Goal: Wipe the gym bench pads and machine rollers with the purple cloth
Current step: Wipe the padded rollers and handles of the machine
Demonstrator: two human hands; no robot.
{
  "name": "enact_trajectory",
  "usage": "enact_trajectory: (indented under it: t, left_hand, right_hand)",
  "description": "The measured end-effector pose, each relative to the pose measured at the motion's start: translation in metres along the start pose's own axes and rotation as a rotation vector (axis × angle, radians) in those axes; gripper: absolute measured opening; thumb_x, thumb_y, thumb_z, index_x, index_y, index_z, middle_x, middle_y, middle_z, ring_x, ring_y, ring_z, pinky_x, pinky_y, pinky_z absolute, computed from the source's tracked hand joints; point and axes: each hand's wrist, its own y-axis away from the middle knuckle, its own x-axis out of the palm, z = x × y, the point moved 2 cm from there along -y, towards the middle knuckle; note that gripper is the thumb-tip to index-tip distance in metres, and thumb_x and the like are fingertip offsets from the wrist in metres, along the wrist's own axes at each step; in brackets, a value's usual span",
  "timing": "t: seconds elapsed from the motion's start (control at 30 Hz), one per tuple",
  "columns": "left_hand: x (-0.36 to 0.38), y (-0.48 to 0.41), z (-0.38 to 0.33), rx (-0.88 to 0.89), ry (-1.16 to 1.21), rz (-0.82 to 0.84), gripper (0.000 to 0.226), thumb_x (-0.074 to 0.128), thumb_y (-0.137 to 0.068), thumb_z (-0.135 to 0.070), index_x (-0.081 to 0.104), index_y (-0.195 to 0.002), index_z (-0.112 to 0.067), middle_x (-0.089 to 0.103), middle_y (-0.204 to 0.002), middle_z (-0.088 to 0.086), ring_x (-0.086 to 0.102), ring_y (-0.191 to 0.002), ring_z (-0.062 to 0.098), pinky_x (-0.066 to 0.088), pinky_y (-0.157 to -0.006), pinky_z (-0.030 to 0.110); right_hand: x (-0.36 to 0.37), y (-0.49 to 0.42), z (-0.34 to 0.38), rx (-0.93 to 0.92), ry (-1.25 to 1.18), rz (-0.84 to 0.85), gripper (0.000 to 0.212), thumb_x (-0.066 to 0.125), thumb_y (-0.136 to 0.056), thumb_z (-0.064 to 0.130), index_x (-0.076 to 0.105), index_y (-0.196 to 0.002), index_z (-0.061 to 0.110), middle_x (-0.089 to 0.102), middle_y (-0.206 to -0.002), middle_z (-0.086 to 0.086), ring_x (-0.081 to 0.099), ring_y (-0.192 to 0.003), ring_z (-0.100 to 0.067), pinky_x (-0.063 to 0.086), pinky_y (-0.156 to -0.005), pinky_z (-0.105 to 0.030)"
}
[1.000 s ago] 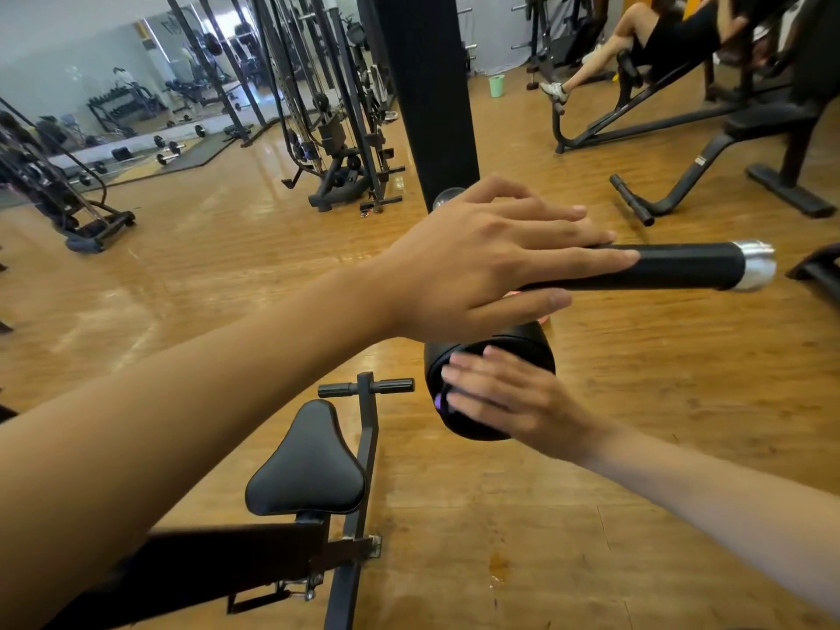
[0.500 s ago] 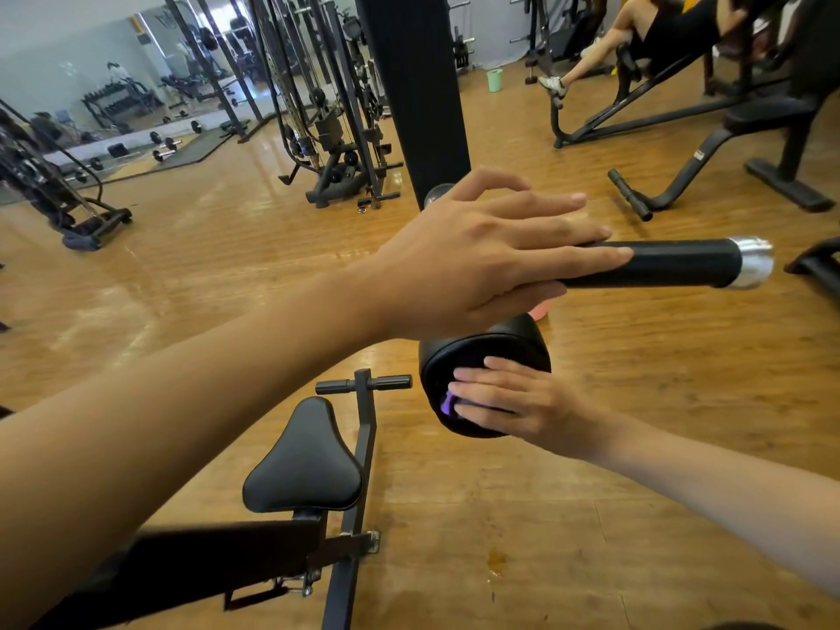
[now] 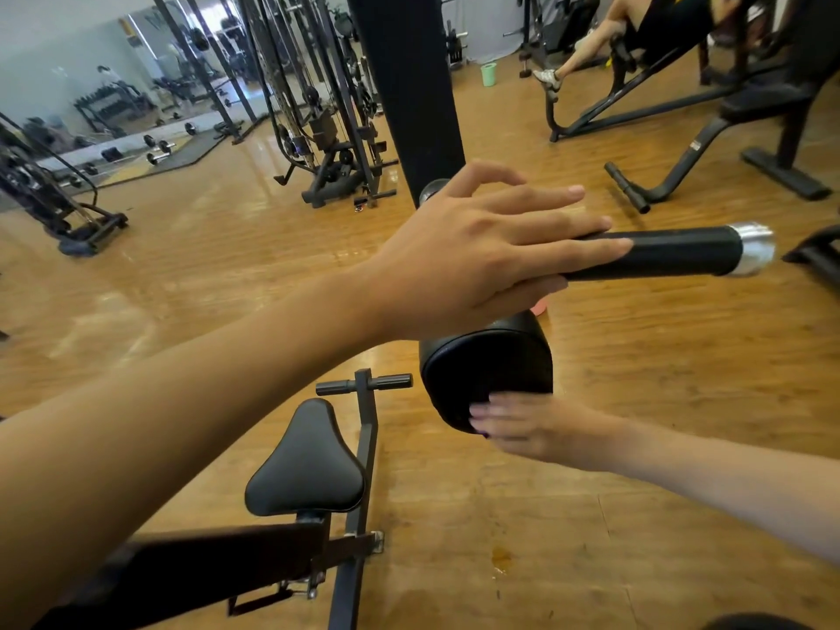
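- Wooden gym floor (image 3: 636,425) fills most of the head view. A wall mirror (image 3: 68,75) and cable racks sit in the upper left, and another person lies on an incline bench (image 3: 672,90) in the upper right.
- Left hand (image 3: 491,252), centre of the frame: it lies flat over a black bar (image 3: 672,252) with a chrome end cap. The fingers are straight and spread along the bar, not wrapped round it, and one digit runs along its lower edge. I judge this is a steadying press, so the machine arm does not swing or turn while the other hand rubs.
- Machine roller (image 3: 486,366), just below that hand: a fat black padded cylinder with its round end face turned towards the camera.
- Right hand (image 3: 532,425), lower right of centre: it is blurred by motion, with fingers stretched out fairly straight and pressed against the lower edge of the roller's end face.
- Purple cloth (image 3: 482,433): only a small sliver shows at the fingertips, trapped between the fingers and the roller. It seems pressed flat under the fingers, which suits wiping a curved pad, though how it is folded is hidden.
- Seat pad (image 3: 309,461), lower centre: a black triangular cushion on its frame, well apart from both hands. Whether it has been wiped cannot be told.
- Tall upright back pad (image 3: 404,84), top centre: it rises behind the left hand, and neither hand touches it.
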Motion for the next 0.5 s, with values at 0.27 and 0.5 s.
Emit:
enact_trajectory:
  t: [0.27, 0.5]
  left_hand:
    - [0.000, -0.002, -0.001, 0.009, 0.017, -0.026, 0.040, 0.043, -0.113, -0.029, 0.054, -0.151, -0.022, 0.057, -0.152, 0.000, 0.048, -0.146, 0.025, 0.036, -0.113, 0.051]
    - [-0.001, -0.003, -0.001, 0.005, 0.008, -0.033, 0.040, 0.042, -0.114, -0.029, 0.053, -0.152, -0.022, 0.056, -0.153, -0.002, 0.048, -0.146, 0.023, 0.037, -0.112, 0.051]
  right_hand:
    - [-0.041, -0.024, -0.027, 0.240, -0.160, -0.294, 0.026, 0.056, -0.105, 0.004, 0.070, -0.126, 0.006, 0.058, -0.146, -0.014, 0.042, -0.147, -0.027, 0.036, -0.120, -0.046]
    - [-0.012, 0.003, -0.010, 0.042, -0.211, -0.090, 0.034, 0.040, -0.111, 0.006, 0.074, -0.114, 0.007, 0.057, -0.147, -0.012, 0.045, -0.145, -0.026, 0.036, -0.121, -0.043]
